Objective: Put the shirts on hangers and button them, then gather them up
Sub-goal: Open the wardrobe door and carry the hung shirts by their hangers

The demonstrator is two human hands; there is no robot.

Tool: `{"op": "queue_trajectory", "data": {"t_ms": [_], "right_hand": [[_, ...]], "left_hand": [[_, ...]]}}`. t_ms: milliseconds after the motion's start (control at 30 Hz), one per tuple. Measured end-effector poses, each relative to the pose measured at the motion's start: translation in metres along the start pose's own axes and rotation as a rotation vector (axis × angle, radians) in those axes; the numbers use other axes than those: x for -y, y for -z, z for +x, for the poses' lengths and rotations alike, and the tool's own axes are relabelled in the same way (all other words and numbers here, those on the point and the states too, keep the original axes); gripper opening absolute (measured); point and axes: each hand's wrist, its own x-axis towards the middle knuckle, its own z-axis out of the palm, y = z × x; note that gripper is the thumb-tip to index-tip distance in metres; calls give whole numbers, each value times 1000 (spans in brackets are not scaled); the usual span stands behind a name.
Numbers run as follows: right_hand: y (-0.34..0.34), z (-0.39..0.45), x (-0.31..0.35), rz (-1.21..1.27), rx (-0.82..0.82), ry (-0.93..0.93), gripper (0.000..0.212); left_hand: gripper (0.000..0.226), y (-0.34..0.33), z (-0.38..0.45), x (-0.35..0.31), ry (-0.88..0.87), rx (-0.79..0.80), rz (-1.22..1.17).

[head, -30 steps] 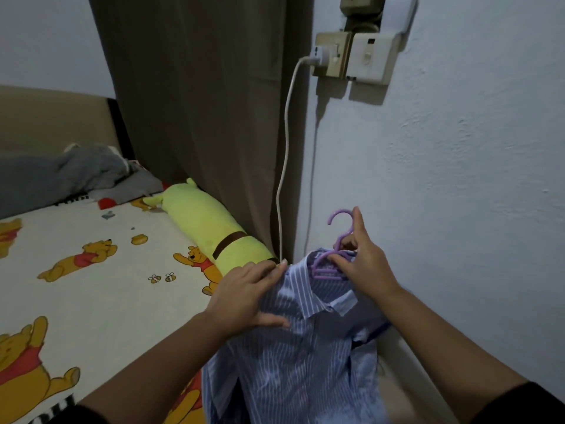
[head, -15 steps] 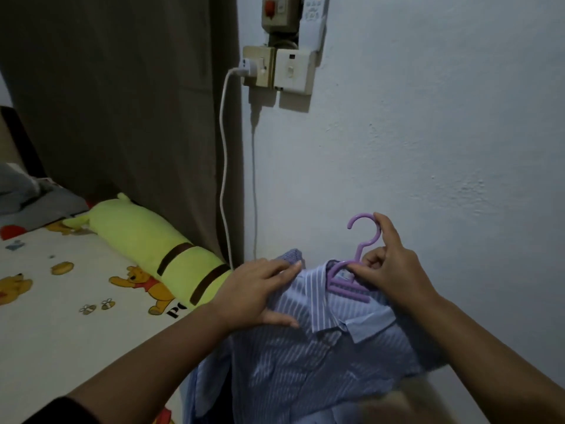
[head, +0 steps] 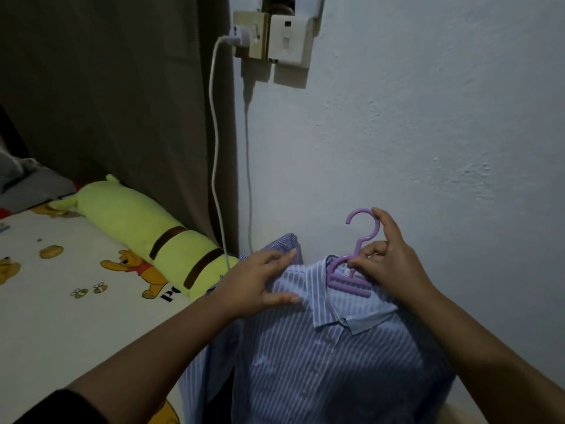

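A blue and white striped shirt hangs on a purple plastic hanger, its front buttoned and its collar folded down. My right hand pinches the hanger's neck just below the hook, with a finger along the hook. My left hand lies with straight fingers on the shirt's left shoulder. A second checked blue garment peeks out behind that shoulder, against the wall.
A bed with a cartoon-bear sheet fills the left. A long green plush bolster lies along the brown curtain. A white charger cable drops from the wall socket. The white wall is close behind the shirt.
The view swung right and nearer the wall. My right hand lifted the hanger a little higher, and my left hand stayed on the shirt's shoulder.
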Motion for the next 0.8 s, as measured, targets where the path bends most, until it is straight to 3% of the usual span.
{"op": "queue_trajectory", "data": {"t_ms": [133, 367, 533, 800], "right_hand": [[-19, 17, 0, 48, 123, 6, 93], [-66, 48, -1, -7, 350, 99, 96], [-100, 65, -4, -23, 480, 134, 96], [-135, 80, -5, 11, 585, 175, 92]], "left_hand": [[105, -2, -16, 27, 301, -60, -157], [80, -10, -46, 84, 828, -132, -409], [76, -16, -60, 107, 1056, -15, -424], [76, -18, -58, 113, 1225, 332, -474]]}}
